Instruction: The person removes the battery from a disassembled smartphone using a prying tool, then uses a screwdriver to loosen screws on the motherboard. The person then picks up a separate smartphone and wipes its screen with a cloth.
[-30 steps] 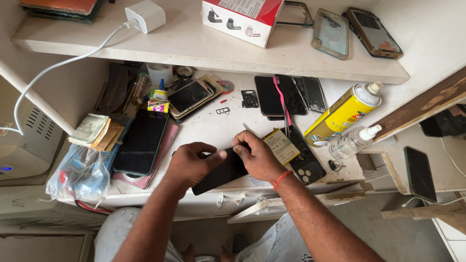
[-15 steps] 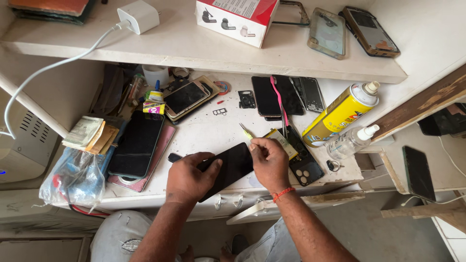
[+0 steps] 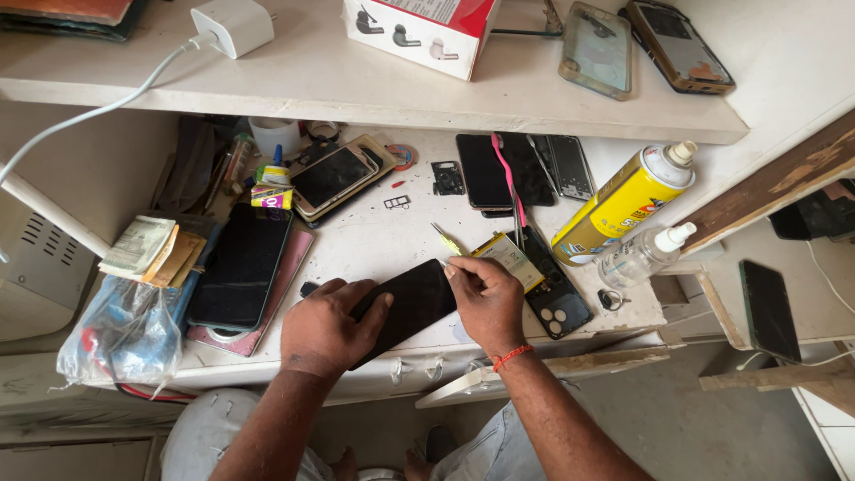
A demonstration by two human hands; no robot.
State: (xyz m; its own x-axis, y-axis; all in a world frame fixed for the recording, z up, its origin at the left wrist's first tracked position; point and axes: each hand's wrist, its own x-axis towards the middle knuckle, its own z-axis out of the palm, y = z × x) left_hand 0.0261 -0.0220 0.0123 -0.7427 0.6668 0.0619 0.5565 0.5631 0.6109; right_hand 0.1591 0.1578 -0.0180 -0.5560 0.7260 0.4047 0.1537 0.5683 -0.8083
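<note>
1. Left hand (image 3: 328,325): fingers spread and pressed flat on the lower left end of a black phone (image 3: 411,303), pinning it to the table (image 3: 374,240)
2. Right hand (image 3: 485,298): closed in a pinch round a thin green-handled tool (image 3: 447,242), whose end meets the upper right edge of the phone
3. The phone lies at a slant near the front edge of the table, between both hands
4. Against half a second ago: the phone keeps much the same slant; the left hand has opened wider over it, and the right hand sits slightly lower on the same edge
5. Containers: a yellow spray can (image 3: 623,203) lies tilted to the right, a clear bottle (image 3: 639,256) just beside it, contents not discernible
6. A clear plastic bag (image 3: 120,334) at the left edge holds blue items, not identifiable
7. A red and white box (image 3: 419,31) stands closed on the shelf (image 3: 312,76) above
</note>
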